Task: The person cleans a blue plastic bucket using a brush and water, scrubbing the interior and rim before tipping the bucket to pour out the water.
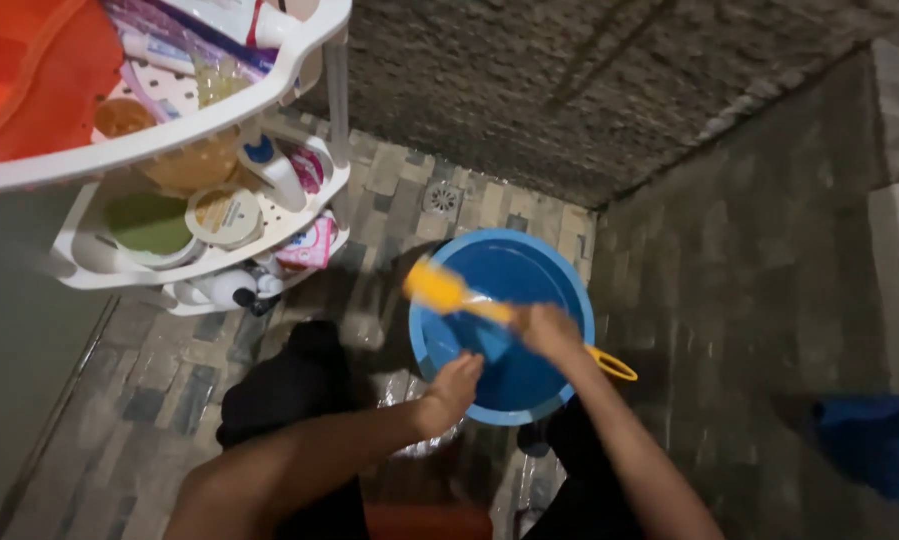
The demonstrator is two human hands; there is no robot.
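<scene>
Brush head motion-blurred over basin

A basin stands on the floor, right of a tiered rack; a drain lies behind it.

There is 1 camera here, and it sits on the person's head. It looks almost straight down at the tiled floor. The person's 2 arms come up from the bottom edge, so the camera is right above them and quite near. The blue basin lies close to the middle of the picture, just below the camera. The white shelf rack pokes in at the top left, very near the lens. A rough wall fills the top, in front of the person. No second view shares this spot.
</scene>
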